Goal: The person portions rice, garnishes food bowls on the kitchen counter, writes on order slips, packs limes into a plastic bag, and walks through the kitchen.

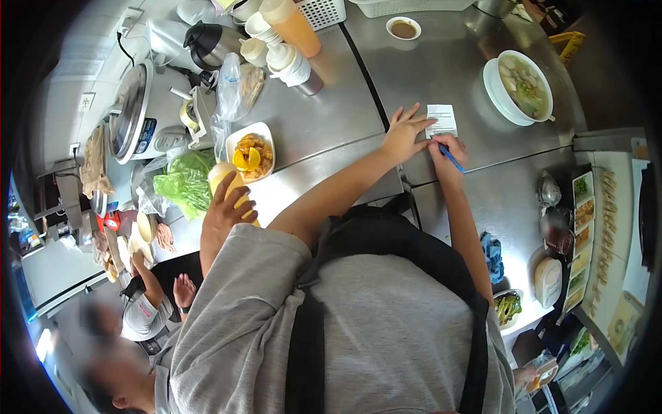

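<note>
My left hand [405, 134] rests with fingers spread on the steel counter [331, 103], its fingertips on the left edge of a small white printed slip [441, 121]. My right hand [448, 153] is closed around a blue pen [452, 162] at the slip's lower edge. To the right of the slip stands a white bowl of soup [524, 86] with greens, on a white plate. A small dish of brown sauce [403, 28] sits farther back.
A co-worker's hand [226, 210] holds a yellow squeeze bottle [227, 181] beside a plate of orange-topped food [252, 153]. Lettuce in plastic [185, 181], bottles and a kettle [205, 45] stand left. Another person [146, 303] is lower left. Ingredient trays [583, 221] line the right.
</note>
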